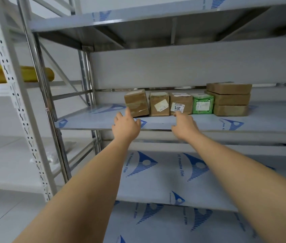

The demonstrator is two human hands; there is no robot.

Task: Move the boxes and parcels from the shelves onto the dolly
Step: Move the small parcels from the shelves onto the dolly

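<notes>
Three brown taped boxes stand in a row at the back of the middle shelf (89,120): a left box (136,102), a middle box (159,103) and a right box (180,103) with a white label. Beside them sit a green parcel (202,106) and a stack of three flat brown boxes (229,99). My left hand (125,124) reaches over the shelf edge, fingers spread, fingertips at the lower corner of the left box. My right hand (185,124) stretches toward the labelled box, fingertips just below its label. Neither hand holds anything. The dolly is out of sight.
The steel rack has a shelf above and film-covered shelves (156,172) below. A chrome upright (88,76) stands left of the boxes. A neighbouring white rack (3,67) at the left carries a yellow roll (33,74).
</notes>
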